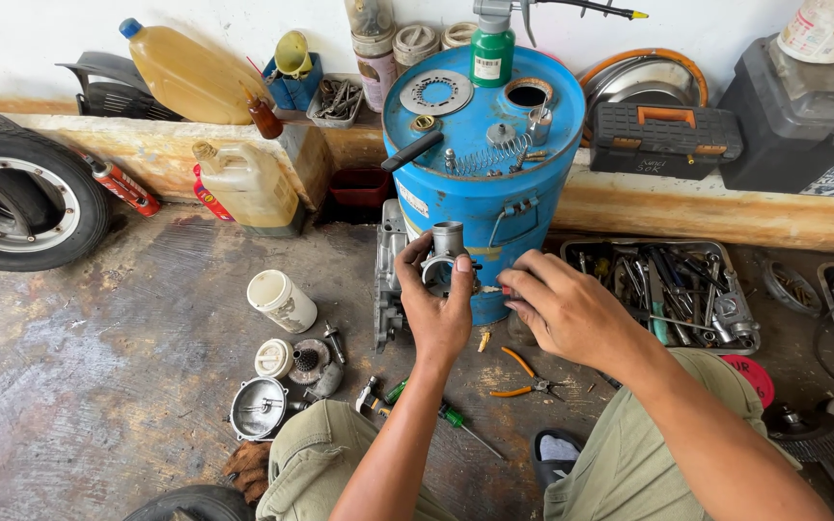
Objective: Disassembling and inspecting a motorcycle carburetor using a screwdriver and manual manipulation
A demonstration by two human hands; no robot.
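- Grimy concrete floor (98, 367) of a workshop, with a white wall behind and a low ledge running along it.
- Person sits on the floor, knees in olive trousers, right in front of a blue drum (480, 183) that has a perforated metal disc (435, 93), a spring (490, 154) and a green bottle (491, 53) on its lid.
- Left hand (439, 309) is wrapped around a small grey metal part (444, 253) with a short tube on top, thumb and fingers closed on it, held up just in front of the drum's side.
- Right hand (562, 304) sits just beside that part, fingertips pinched together on something small; can't tell what it is.
- Down on the floor below the hands: orange-handled pliers (523, 378) and a green screwdriver (456, 420).
- Off to the left, a white plastic cup (282, 299), a round metal cover (259, 408), a yellowish jug (248, 183) and a tyre (21, 198).
- Right side has a metal tray (668, 289) crammed with tools, and a black toolbox (663, 135) on the ledge.
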